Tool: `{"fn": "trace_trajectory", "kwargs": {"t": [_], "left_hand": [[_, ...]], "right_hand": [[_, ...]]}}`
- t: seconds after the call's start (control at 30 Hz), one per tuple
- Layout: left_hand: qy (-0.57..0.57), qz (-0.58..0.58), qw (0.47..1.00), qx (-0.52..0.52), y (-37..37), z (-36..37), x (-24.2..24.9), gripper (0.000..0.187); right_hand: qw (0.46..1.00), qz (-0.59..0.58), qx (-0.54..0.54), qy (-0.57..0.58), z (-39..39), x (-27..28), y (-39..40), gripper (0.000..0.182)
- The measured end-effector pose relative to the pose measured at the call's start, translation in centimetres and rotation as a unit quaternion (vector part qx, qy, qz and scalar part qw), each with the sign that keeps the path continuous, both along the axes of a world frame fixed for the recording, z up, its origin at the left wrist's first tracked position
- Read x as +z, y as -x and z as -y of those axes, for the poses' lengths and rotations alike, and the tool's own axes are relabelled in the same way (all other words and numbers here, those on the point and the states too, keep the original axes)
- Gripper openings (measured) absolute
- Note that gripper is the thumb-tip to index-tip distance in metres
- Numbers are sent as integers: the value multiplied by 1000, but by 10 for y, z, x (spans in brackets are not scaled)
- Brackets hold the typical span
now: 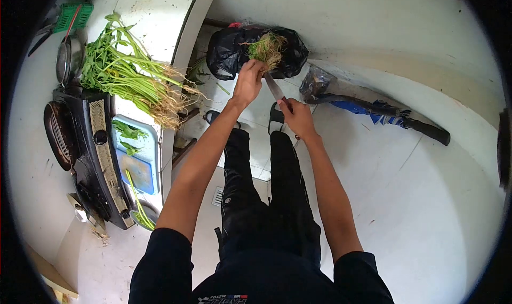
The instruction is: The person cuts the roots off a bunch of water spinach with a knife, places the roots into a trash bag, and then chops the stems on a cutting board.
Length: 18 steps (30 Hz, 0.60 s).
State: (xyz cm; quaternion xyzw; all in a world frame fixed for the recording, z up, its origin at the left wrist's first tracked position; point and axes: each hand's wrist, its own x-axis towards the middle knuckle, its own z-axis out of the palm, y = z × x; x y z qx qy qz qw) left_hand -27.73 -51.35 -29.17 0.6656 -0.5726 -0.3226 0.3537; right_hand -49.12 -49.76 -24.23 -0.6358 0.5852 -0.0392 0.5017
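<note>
My right hand [300, 121] grips the handle of a knife [275, 87], its blade slanting up and left to my other hand. The fingers of my left hand [249, 81] are bunched together at the blade's tip, by the lower edge of a clump of cut roots and green scraps [268, 49]. What they hold, if anything, is hidden. That clump lies on top of a black plastic bag [226, 50] on the floor against the wall. On the counter to my left lies a large bunch of leafy green stalks [128, 72], roots hanging over the edge.
A blue tray [156, 144] with loose leaves and a bowl [151, 217] with cut stalks stand on the counter [160, 16]. Beyond are a black stove [101, 160], pans and a green basket [74, 17]. A folded blue umbrella [368, 108] lies along the right wall.
</note>
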Motion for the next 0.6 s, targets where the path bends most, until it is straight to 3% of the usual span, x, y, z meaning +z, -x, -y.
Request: {"fn": "trace_trajectory", "kwargs": {"t": [0.3,0.5,0.6], "left_hand": [[19,1,999,32,1,23,1,37],[-54,-8,998,22,0,-17,-9,34],[-129,-81,988,15,-3,-43,-6,35]], "right_hand": [[999,-20,-43,19,20,-4,24,41],[999,-37,-30,-9,7,-5,32,44],[999,-38,-13,-31,-7,-2,34,44]]}}
